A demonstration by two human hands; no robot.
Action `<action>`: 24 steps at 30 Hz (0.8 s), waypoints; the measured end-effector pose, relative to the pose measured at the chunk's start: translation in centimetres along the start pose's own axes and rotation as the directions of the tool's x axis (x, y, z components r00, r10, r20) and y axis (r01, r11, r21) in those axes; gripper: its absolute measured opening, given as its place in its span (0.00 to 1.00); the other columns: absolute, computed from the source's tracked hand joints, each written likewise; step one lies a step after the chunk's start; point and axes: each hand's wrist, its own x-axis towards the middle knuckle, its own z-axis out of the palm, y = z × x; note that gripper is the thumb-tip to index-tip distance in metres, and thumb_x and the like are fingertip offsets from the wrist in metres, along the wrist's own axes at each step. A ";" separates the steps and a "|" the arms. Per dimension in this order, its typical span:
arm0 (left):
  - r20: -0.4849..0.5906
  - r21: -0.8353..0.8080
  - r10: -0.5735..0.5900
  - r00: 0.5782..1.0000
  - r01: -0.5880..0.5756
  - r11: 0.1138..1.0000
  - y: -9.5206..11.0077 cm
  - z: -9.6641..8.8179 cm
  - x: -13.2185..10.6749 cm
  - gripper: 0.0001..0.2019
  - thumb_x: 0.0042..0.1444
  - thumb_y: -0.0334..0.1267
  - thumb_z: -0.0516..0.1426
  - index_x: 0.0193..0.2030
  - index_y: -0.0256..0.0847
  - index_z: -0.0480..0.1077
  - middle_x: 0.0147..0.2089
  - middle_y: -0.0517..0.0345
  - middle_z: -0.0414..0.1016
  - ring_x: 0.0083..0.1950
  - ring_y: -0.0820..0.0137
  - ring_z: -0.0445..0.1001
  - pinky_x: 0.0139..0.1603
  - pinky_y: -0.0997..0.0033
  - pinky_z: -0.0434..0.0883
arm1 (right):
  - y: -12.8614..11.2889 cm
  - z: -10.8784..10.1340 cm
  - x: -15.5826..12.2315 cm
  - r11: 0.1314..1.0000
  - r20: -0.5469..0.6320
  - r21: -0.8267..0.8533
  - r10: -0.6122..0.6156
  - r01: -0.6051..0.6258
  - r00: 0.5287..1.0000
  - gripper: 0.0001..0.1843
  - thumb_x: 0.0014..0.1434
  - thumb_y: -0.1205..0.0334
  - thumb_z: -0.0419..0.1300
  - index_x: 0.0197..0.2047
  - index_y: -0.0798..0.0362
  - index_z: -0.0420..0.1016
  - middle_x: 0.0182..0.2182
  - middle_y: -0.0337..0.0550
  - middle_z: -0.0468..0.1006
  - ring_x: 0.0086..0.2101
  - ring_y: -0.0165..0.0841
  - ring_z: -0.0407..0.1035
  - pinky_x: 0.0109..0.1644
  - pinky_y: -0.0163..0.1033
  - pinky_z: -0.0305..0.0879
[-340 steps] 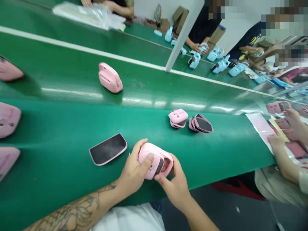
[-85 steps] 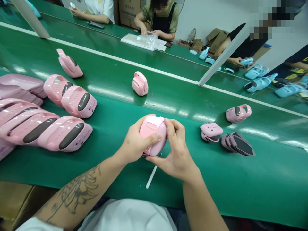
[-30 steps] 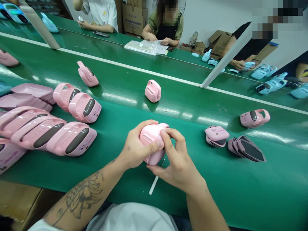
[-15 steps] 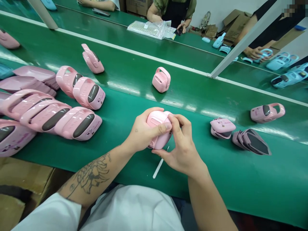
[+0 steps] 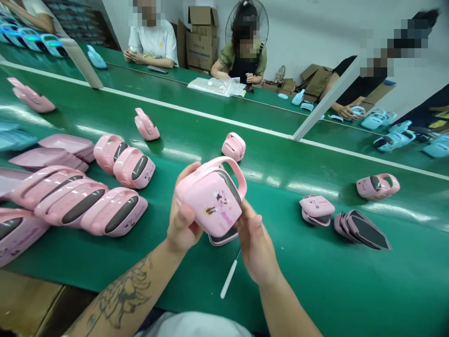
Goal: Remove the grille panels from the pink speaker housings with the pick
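A pink handled case with a cartoon print is raised above the green belt, its printed side turned toward me. My left hand is closed round its left side. My right hand grips its lower right edge, where a dark-faced panel shows underneath. A thin white stick lies on the belt just below my hands.
Several finished pink cases lie in a row at the left. A small stack of pink printed covers and dark-faced panels sit at the right. Single cases stand on the far belt. Other people work across the line with blue cases.
The case was held low over the belt with its back up; it is now lifted and turned so the printed face shows. The view has tilted up.
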 end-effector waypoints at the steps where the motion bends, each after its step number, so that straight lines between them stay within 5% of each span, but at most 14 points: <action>1: 0.038 -0.011 -0.012 0.999 0.013 1.000 0.0 0.0 -0.2 0.41 0.55 0.65 0.70 0.72 0.52 0.72 0.67 0.44 0.80 0.63 0.46 0.82 0.56 0.51 0.83 | 0.0 0.5 -0.1 0.983 0.092 0.149 0.091 -0.104 0.992 0.44 0.72 0.23 0.46 0.72 0.47 0.73 0.65 0.57 0.79 0.65 0.54 0.73 0.67 0.64 0.74; 3: 0.136 0.016 -0.043 0.990 0.041 0.999 0.1 0.0 -0.5 0.43 0.52 0.67 0.71 0.72 0.55 0.72 0.69 0.47 0.80 0.63 0.47 0.82 0.58 0.52 0.82 | 0.0 1.0 -0.2 0.918 0.161 0.345 0.148 -0.196 0.976 0.43 0.71 0.23 0.49 0.68 0.48 0.78 0.61 0.56 0.84 0.65 0.54 0.74 0.67 0.62 0.75; 5: 0.232 0.103 -0.101 0.967 0.079 0.992 0.6 -0.3 -0.5 0.43 0.52 0.65 0.73 0.72 0.54 0.72 0.70 0.47 0.79 0.64 0.48 0.82 0.61 0.53 0.81 | -0.2 0.7 -0.2 0.897 0.089 0.414 0.128 -0.154 0.988 0.38 0.71 0.27 0.56 0.67 0.47 0.78 0.58 0.54 0.86 0.64 0.53 0.76 0.67 0.61 0.75; 10: 0.227 0.394 -0.379 0.897 0.271 0.878 2.8 -0.9 0.4 0.50 0.49 0.51 0.79 0.77 0.45 0.67 0.70 0.40 0.78 0.66 0.45 0.80 0.63 0.57 0.79 | -0.4 -1.4 -0.5 0.971 -0.007 0.236 -0.039 0.040 0.999 0.34 0.70 0.37 0.64 0.70 0.48 0.74 0.65 0.53 0.81 0.65 0.52 0.75 0.67 0.59 0.78; 13: 0.223 0.495 -0.436 0.872 0.284 0.822 3.5 -0.9 0.3 0.45 0.50 0.43 0.78 0.74 0.43 0.71 0.69 0.42 0.80 0.65 0.46 0.81 0.61 0.60 0.80 | -0.3 -2.0 -1.1 0.988 0.012 0.138 -0.078 0.075 0.997 0.31 0.71 0.39 0.63 0.70 0.47 0.73 0.67 0.53 0.79 0.65 0.51 0.76 0.65 0.57 0.79; 17: 0.258 0.477 -0.415 0.872 0.258 0.840 3.6 -0.6 -0.3 0.37 0.53 0.40 0.76 0.71 0.44 0.76 0.63 0.48 0.84 0.62 0.50 0.82 0.61 0.62 0.80 | -0.3 -2.4 -1.7 0.987 0.084 0.127 -0.110 0.099 0.990 0.27 0.74 0.44 0.63 0.70 0.45 0.73 0.67 0.52 0.79 0.64 0.51 0.77 0.65 0.57 0.79; 24: 0.183 0.355 -0.473 0.862 0.391 0.849 4.0 -0.5 -0.6 0.40 0.44 0.38 0.80 0.67 0.43 0.80 0.58 0.48 0.86 0.57 0.52 0.84 0.55 0.62 0.82 | -0.8 -3.3 -2.0 0.990 0.107 0.127 -0.075 0.061 0.991 0.32 0.70 0.45 0.68 0.72 0.46 0.71 0.67 0.55 0.79 0.66 0.55 0.75 0.67 0.62 0.78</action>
